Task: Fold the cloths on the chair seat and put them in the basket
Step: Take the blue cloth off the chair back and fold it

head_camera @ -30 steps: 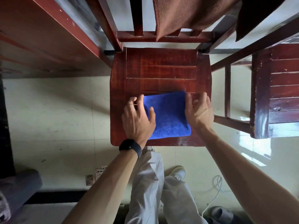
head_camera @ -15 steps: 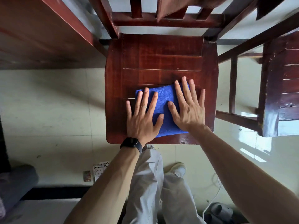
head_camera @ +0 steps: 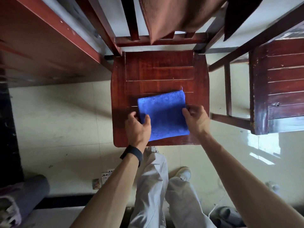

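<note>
Left hand (head_camera: 138, 127) and right hand (head_camera: 196, 120), pressed flat a moment ago, now pinch the side edges of the folded blue cloth (head_camera: 162, 116) between them on the chair seat (head_camera: 158, 69), so this fold looks done, ready to lift.

No legible text, label, brand, number or sign on anything in view.

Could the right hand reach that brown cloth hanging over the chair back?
Probably yes: only bare chair seat lies between the right hand and the brown cloth. But that hand is pinching the edge of the blue cloth, so it must let go first.
</note>
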The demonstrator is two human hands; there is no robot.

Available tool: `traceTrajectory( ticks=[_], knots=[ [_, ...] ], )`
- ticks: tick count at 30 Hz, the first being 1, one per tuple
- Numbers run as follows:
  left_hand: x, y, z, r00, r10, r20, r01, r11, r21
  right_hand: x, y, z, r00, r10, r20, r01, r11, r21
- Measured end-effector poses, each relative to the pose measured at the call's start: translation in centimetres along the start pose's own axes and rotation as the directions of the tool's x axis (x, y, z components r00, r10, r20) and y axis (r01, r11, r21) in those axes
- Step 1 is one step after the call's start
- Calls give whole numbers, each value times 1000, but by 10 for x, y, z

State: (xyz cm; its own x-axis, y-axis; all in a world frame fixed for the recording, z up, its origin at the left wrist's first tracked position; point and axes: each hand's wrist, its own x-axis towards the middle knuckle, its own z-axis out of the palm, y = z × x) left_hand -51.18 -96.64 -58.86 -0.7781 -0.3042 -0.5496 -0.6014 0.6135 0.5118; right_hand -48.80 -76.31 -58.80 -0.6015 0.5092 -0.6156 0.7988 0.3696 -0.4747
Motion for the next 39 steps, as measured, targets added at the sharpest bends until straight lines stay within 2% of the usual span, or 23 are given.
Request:
traceTrajectory(
  ticks=[3, 6, 8, 11, 15, 22, 26, 29, 34, 39],
  knots=[
    [6, 11, 6, 969, -223, 107, 231, 971, -60, 12, -17, -3, 977, 147, 157, -160, 984, 78],
    [15, 13, 4, 947, -270, 171, 300, 937, -179, 15, -25, -11, 942, 152, 301, -221, 952, 210],
    [18, 15, -6, 937, -241, 253, 299, 928, -223, 12, -22, -16, 923, 135, 361, -253, 919, 302],
    [16, 16, -23, 927, -96, 362, 211, 932, -294, 3, -13, -25, 926, 108, 362, -265, 868, 419],
    [0, 27, -42, 897, -30, 442, 216, 900, -377, -20, 3, -50, 919, 31, 392, -261, 794, 550],
    [-76, 86, -63, 735, 82, 673, 234, 901, -366, -90, 41, -146, 907, -13, 422, -292, 704, 648],
    [-157, 143, -69, 663, 112, 741, 247, 901, -358, -153, 54, -235, 937, -37, 347, -237, 663, 710],
    [-224, 196, -70, 621, 149, 769, 193, 922, -335, -206, 65, -311, 971, -56, 234, -148, 626, 765],
    [-348, 289, -58, 505, 216, 836, -16, 970, -241, -297, 108, -424, 1000, 1, 1, -2, 531, 847],
    [-465, 370, -21, 341, 264, 902, -247, 951, -185, -370, 165, -503, 969, 144, -200, 130, 393, 910]
  ],
)
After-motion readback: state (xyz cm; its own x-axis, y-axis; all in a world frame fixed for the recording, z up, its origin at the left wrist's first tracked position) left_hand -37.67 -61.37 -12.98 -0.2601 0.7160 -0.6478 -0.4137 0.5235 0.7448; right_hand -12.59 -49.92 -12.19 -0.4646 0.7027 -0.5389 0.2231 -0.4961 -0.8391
